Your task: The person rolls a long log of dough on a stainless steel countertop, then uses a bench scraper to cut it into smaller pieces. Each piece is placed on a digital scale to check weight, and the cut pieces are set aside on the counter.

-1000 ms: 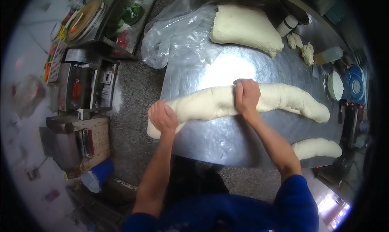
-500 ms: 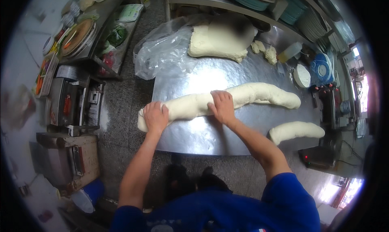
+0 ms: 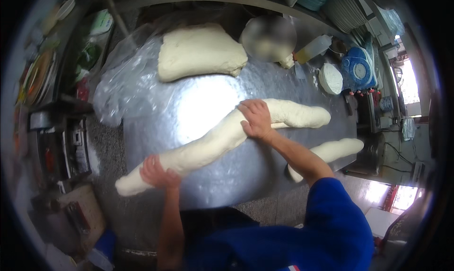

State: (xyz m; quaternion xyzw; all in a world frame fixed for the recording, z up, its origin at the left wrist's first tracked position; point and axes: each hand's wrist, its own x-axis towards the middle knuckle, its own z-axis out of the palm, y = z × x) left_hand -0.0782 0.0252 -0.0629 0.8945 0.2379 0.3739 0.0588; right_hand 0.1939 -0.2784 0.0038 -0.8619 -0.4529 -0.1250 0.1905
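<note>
A long, pale dough roll (image 3: 208, 145) lies slantwise across the metal table, its left end nearer to me and reaching past the table's left edge. Close to that end, my left hand (image 3: 160, 173) is wrapped over the top of the roll, slightly blurred. My right hand (image 3: 257, 119) grips the roll right of its middle, with the fingers over the far side and the thumb on the near side. A shorter dough piece (image 3: 336, 150) lies at the front right, partly hidden behind my right forearm.
A thick dough slab (image 3: 201, 53) sits at the back beside a crumpled plastic sheet (image 3: 132, 77). At the back right stand a bottle of yellowish liquid (image 3: 314, 48), a white bowl (image 3: 330, 79) and a blue dial scale (image 3: 359, 70). Stacked plates (image 3: 343, 13) fill a shelf behind.
My left hand has moved left and toward me, and the roll's left end has swung nearer and looks drawn out. My right hand keeps its grip. The whole view has shifted.
</note>
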